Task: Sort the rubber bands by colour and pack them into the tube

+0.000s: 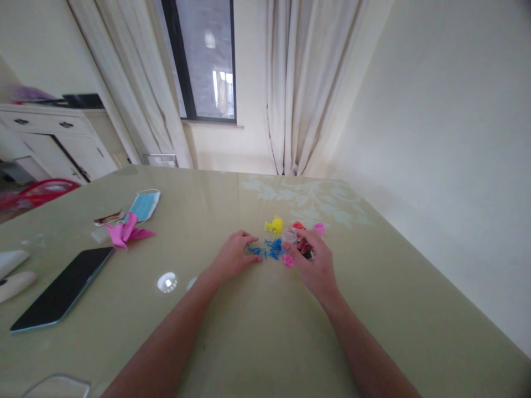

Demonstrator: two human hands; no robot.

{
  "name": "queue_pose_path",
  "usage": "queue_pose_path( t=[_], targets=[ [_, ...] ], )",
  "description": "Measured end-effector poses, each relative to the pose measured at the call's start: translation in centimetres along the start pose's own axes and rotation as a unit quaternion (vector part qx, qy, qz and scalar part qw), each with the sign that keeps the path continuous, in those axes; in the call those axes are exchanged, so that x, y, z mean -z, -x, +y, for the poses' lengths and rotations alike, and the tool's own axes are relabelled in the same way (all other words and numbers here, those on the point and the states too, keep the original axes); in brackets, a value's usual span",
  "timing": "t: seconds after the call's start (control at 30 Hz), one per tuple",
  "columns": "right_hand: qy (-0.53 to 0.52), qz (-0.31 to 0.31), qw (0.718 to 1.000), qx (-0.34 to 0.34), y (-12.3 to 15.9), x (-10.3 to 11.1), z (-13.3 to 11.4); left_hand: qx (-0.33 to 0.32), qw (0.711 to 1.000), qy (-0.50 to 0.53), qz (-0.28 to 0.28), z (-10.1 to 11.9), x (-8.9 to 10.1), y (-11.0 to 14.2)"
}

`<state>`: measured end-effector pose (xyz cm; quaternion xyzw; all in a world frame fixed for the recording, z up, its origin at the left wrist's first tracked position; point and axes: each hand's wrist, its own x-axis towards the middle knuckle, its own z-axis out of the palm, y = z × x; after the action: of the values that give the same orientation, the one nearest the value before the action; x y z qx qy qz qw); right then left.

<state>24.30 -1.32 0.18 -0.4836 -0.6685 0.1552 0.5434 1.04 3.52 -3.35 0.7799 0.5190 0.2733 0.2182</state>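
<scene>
My right hand [317, 262] is closed around a small clear plastic cup [289, 237], held just over the table. With thumb and fingers apart, my left hand [235, 254] rests on the tabletop around part of the small blue pieces [274, 249], whose exact kind is too small to tell. Behind them lies a pile of yellow pieces [274, 225]. Pink pieces [288, 261] lie below the cup, and red pieces [298, 225] show behind it. A pink cup-like item [319, 228] stands beyond my right hand, which partly hides some dark red pieces [305, 247].
On the left of the table [257, 342] lie a dark-screened tablet [62, 290], a pink folded paper shape [128, 232] and a blue face mask [144, 206]. A shiny round clear object [167, 282] sits left of my left forearm. A wall [456, 138] borders the right side.
</scene>
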Motion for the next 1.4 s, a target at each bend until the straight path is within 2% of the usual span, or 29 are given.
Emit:
queue_pose_path(
  t=[0.17,0.47,0.6,0.73,0.83,0.9,1.03,1.17,1.4],
  targets=[
    [0.01,-0.011,1.0,0.009,0.2,-0.4,-0.1,-0.026,0.999,0.033,-0.035,1.0,-1.0,0.3],
    [0.037,-0.026,0.998,0.035,0.5,-0.6,-0.4,-0.066,0.997,-0.026,-0.015,1.8,-2.2,-0.3],
    [0.047,-0.031,0.998,0.039,0.4,-0.5,-0.3,-0.05,0.997,-0.055,-0.004,1.5,-2.7,-0.6],
    [0.062,-0.041,0.996,0.049,0.5,-0.5,-0.1,-0.046,0.997,0.025,0.061,1.7,-1.1,-0.8],
    [0.077,-0.053,0.994,0.056,0.8,-0.7,0.0,-0.077,0.978,0.112,0.159,2.8,0.9,-0.5],
    [0.087,-0.062,0.993,0.057,1.0,-1.0,0.0,-0.109,0.966,0.132,0.196,3.9,1.7,0.0],
    [0.102,-0.075,0.99,0.061,1.3,-1.3,-0.1,-0.201,0.954,0.11,0.192,5.4,1.6,0.8],
    [0.116,-0.083,0.987,0.078,1.4,-1.3,-0.1,-0.28,0.945,0.041,0.166,5.2,1.2,1.2],
    [0.121,-0.087,0.985,0.09,1.4,-1.3,-0.3,-0.277,0.943,0.074,0.166,4.3,1.4,1.4]
  ],
)
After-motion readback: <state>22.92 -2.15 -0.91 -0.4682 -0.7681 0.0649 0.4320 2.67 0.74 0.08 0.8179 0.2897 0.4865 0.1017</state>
